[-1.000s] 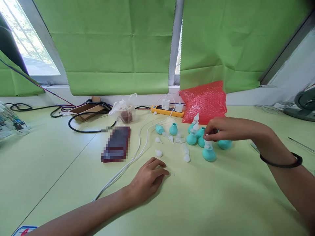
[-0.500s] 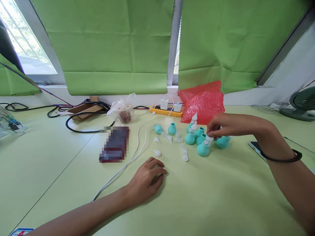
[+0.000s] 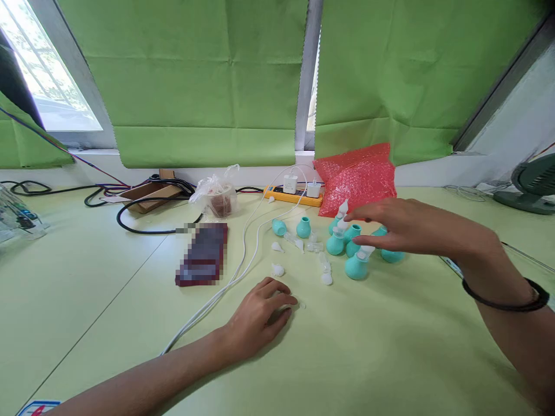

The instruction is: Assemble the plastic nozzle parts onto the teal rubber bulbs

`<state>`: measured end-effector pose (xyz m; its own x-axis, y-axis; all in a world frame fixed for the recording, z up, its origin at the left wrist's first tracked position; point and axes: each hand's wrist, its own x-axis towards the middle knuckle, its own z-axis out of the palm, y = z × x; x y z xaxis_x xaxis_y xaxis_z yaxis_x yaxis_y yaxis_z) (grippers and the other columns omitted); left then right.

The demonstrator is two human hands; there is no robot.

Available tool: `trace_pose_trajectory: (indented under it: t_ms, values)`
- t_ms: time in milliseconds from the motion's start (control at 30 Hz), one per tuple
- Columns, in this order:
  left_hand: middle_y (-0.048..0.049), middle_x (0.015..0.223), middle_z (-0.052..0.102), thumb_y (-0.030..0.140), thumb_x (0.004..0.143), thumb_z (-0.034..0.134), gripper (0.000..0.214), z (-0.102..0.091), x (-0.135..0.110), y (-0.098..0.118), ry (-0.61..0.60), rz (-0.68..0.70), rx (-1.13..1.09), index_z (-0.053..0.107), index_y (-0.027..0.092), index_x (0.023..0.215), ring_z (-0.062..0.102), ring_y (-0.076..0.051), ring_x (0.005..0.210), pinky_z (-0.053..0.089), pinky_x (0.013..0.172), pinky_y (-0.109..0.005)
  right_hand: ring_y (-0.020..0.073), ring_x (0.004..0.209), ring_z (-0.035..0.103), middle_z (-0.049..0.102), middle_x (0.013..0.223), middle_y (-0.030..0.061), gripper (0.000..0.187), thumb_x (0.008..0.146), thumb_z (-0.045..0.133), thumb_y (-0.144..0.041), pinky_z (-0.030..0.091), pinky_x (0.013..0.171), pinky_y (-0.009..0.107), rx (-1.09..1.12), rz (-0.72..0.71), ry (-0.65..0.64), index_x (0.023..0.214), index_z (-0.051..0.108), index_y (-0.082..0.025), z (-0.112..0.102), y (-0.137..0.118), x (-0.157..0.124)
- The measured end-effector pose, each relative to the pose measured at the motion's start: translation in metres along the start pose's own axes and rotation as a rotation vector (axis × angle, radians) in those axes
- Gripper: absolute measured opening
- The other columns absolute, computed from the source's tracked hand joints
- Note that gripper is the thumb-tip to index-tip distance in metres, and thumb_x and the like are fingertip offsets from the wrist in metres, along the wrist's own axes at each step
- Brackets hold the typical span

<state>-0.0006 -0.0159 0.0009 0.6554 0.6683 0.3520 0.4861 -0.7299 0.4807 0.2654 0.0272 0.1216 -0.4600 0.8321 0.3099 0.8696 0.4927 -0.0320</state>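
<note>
My right hand hovers over a cluster of teal squeeze bulbs, its thumb and fingers apart and nothing held. Just below its thumb, the front bulb stands with a translucent nozzle tilted at its mouth. Another bulb with a nozzle fitted is near the fingertips; bulbs behind the hand are partly hidden. My left hand rests on the table with loosely bent, separated fingers, nothing visible in it. Close to its fingertips lies a tiny clear piece. Loose translucent parts lie beyond it.
One teal bulb lies on its side; another stands upright. Behind are a red bubble-wrap bag and an orange power strip. White cables run past my left hand. A dark red-edged object lies further left.
My right hand has let go of the front bulb's nozzle and spread its fingers, moving slightly left. That nozzle now leans further right. My left hand has barely moved.
</note>
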Motion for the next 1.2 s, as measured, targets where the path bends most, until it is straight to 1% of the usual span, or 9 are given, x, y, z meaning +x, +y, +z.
trace_pose_trajectory:
  t_ms: [100,233,367,500,633,767,967,1100,1200]
  values:
    - [-0.0094,0.093,0.059,0.009,0.078,0.043,0.025,0.0,0.0,0.0,-0.006,0.011,0.004,0.061,0.017,0.093,0.051,-0.019,0.087,0.046,0.076,-0.034,0.0187,0.095,0.054,0.059,0.106,0.0065,0.032,0.078,0.051,-0.033,0.042,0.08,0.03,0.036,-0.203,-0.032,0.106,0.055,-0.018,0.016,-0.034,0.009]
    - [-0.0097,0.092,0.059,0.007,0.076,0.044,0.025,0.001,0.0,0.0,0.007,0.03,0.004,0.062,0.016,0.091,0.052,-0.019,0.086,0.046,0.076,-0.034,0.0238,0.111,0.042,0.04,0.129,0.0093,0.037,0.081,0.045,-0.022,0.042,0.084,0.035,0.03,-0.322,-0.066,0.117,0.047,-0.02,0.063,-0.066,0.02]
    - [-0.0106,0.091,0.059,0.007,0.075,0.045,0.024,0.0,-0.001,0.0,0.021,0.024,0.013,0.062,0.014,0.089,0.052,-0.02,0.085,0.046,0.076,-0.034,0.0333,0.117,0.033,0.024,0.137,0.0138,0.051,0.08,0.043,-0.019,0.039,0.084,0.045,-0.146,-0.273,-0.144,0.129,0.03,-0.021,0.108,-0.062,0.024]
    - [-0.0108,0.091,0.058,0.008,0.075,0.045,0.022,0.0,-0.002,0.0,0.009,0.022,0.02,0.062,0.015,0.087,0.052,-0.02,0.085,0.046,0.075,-0.034,0.0356,0.117,0.032,0.033,0.13,0.0194,0.044,0.085,0.033,-0.023,0.036,0.085,0.048,-0.267,-0.186,-0.162,0.128,0.033,-0.014,0.13,-0.051,0.028]
    - [-0.0117,0.091,0.059,0.009,0.074,0.045,0.022,0.0,-0.001,0.001,0.011,0.017,0.02,0.062,0.013,0.087,0.052,-0.02,0.085,0.046,0.075,-0.034,0.0309,0.103,0.044,0.044,0.118,0.0169,0.038,0.087,0.029,-0.025,0.041,0.077,0.044,-0.242,-0.147,-0.156,0.122,0.04,-0.017,0.131,-0.058,0.029]
    - [-0.0109,0.089,0.059,0.008,0.074,0.046,0.022,0.0,-0.001,0.001,0.018,0.023,0.017,0.062,0.014,0.086,0.053,-0.02,0.084,0.047,0.075,-0.034,0.0251,0.096,0.048,0.048,0.103,0.0137,0.034,0.085,0.033,-0.018,0.044,0.071,0.033,-0.148,-0.158,-0.214,0.117,0.044,-0.018,0.124,-0.064,0.028]
    - [-0.0088,0.089,0.059,0.008,0.074,0.045,0.023,0.002,-0.002,-0.001,0.046,0.017,0.015,0.062,0.017,0.087,0.052,-0.02,0.085,0.047,0.074,-0.033,0.0178,0.084,0.053,0.051,0.095,0.0071,0.031,0.08,0.04,-0.012,0.041,0.065,0.026,0.175,-0.302,-0.353,0.108,0.05,-0.021,0.111,-0.058,0.026]
    - [-0.0086,0.09,0.06,0.006,0.074,0.043,0.024,0.002,-0.001,-0.002,0.084,-0.02,0.015,0.061,0.016,0.087,0.053,-0.02,0.087,0.047,0.075,-0.032,0.0154,0.083,0.053,0.055,0.093,0.0056,0.035,0.077,0.042,-0.011,0.04,0.071,0.026,0.392,-0.372,-0.357,0.11,0.048,-0.02,0.105,-0.058,0.024]
    - [-0.0083,0.09,0.06,0.005,0.073,0.042,0.024,0.003,-0.001,-0.003,0.119,-0.061,0.022,0.06,0.016,0.085,0.054,-0.02,0.087,0.048,0.074,-0.032,0.0142,0.08,0.053,0.057,0.091,0.0046,0.039,0.075,0.043,-0.01,0.04,0.068,0.024,0.46,-0.357,-0.352,0.112,0.046,-0.019,0.102,-0.058,0.024]
